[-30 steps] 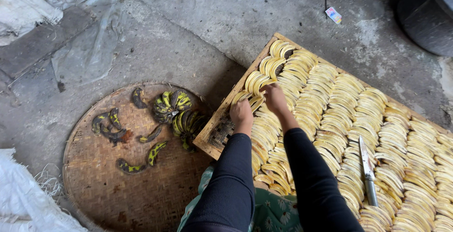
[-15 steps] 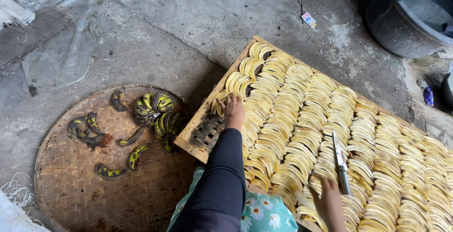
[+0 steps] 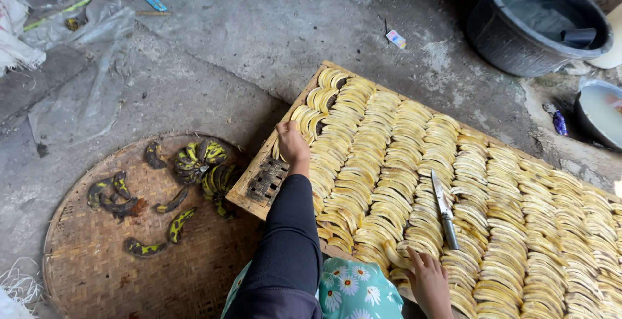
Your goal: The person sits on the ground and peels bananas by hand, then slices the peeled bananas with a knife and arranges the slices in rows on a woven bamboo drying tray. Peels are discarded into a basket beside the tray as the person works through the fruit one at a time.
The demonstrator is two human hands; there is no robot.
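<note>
Left hand [image 3: 293, 145], on a black-sleeved arm, rests knuckles up on the banana slices [image 3: 414, 157] at the near left end of the drying rack [image 3: 256, 192]; its fingers curl down onto a slice at the edge of the rows, but whether they pinch it cannot be told from this angle. Right hand [image 3: 427, 279] lies at the near edge of the rack, fingers spread open and flat, fingertips touching a slice in the front row, nothing clasped. Just beyond those fingertips a knife [image 3: 444, 210] lies on top of the slices, blade pointing away, untouched by either hand. The slices are pale yellow, laid overlapping in long rows that cover nearly the whole rack; a small patch of bare woven mesh shows at the near left corner, just beside the left wrist. Left of the rack, its rim tucked under the rack's corner, sits a round woven tray [image 3: 84, 273] carrying dark, yellow-streaked banana peels [image 3: 197, 160], bunched near the rack and scattered further out. Concrete floor all round. Beyond the rack's far right end stands a dark plastic tub [image 3: 512, 50] holding water, with a smaller basin [image 3: 593, 121] near it. Clear plastic sheeting [image 3: 78, 98] lies crumpled at the far left.
</note>
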